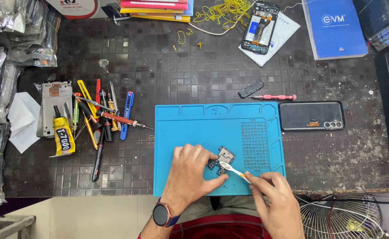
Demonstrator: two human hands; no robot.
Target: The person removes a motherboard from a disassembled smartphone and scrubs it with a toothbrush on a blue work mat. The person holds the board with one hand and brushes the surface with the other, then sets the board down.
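Observation:
My left hand [190, 172], with a watch on the wrist, presses down on a small phone circuit board [224, 156] lying on the blue repair mat [194, 128]. My right hand [274, 197] holds a white toothbrush [232, 169] by its handle, and the brush head rests on the board's lower edge. Part of the board is hidden under my left fingers.
A dark phone back cover [311, 115] lies right of the mat, with a pink screwdriver [276, 97] and a small black piece [250, 89] above it. Screwdrivers and pens [103, 115] and a yellow glue tube [63, 135] lie left. An opened phone frame [260, 27] lies on paper and a blue booklet [334, 27] at the back. A wire fan guard [340, 217] sits bottom right.

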